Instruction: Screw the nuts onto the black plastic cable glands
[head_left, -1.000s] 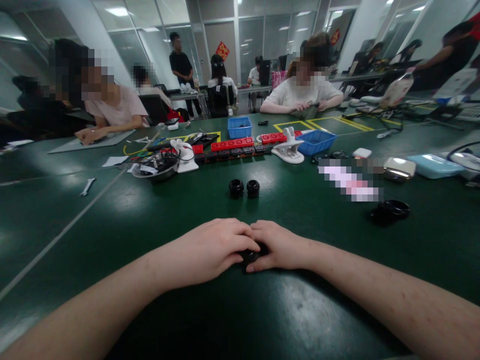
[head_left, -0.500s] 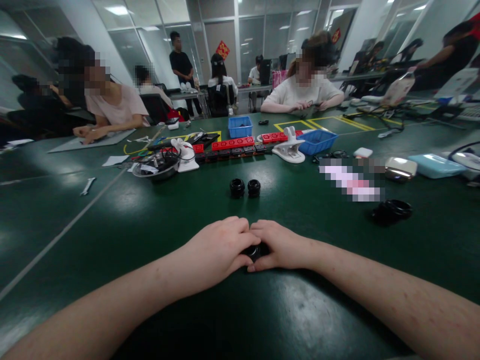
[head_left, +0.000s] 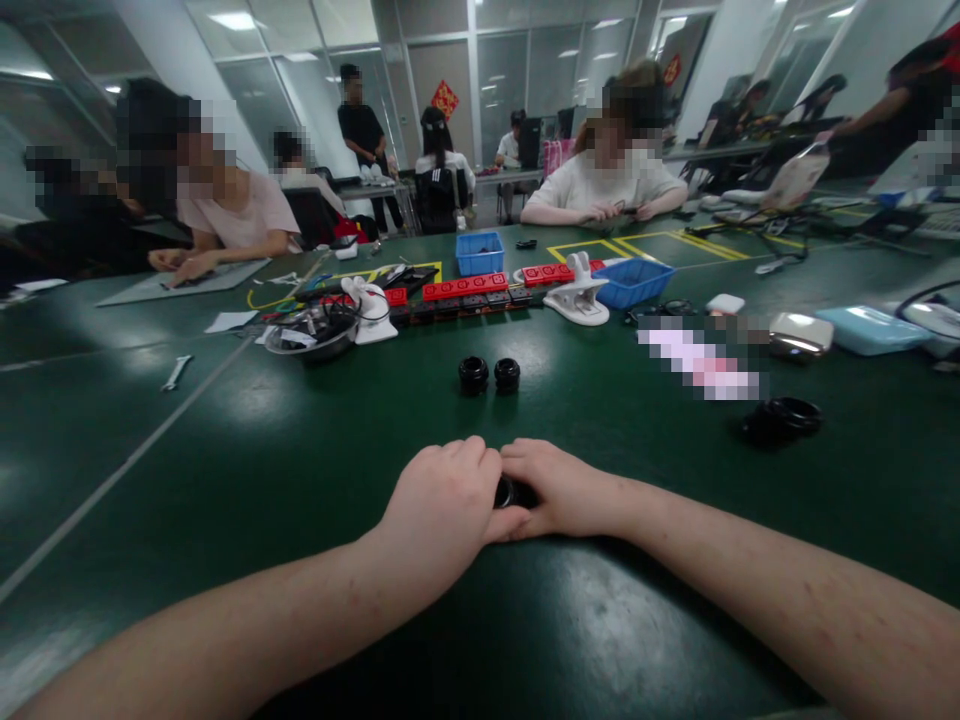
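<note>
Black round part (head_left: 508, 491), one: low over the desk (head_left: 337, 450), between the two hands, mostly covered; contact with the desk hidden. Left hand (head_left: 450, 490): closed about the left side, fingers curled, thumb at the near edge. Right hand (head_left: 551, 490): closed about the right side; firmness of either grip not discernible. Handling, as judged: right hand best used as steady anchor, left hand for even effort, part level, thumbs clear of each other. Black rings (head_left: 473, 375), two: side by side, beyond the hands.
</note>
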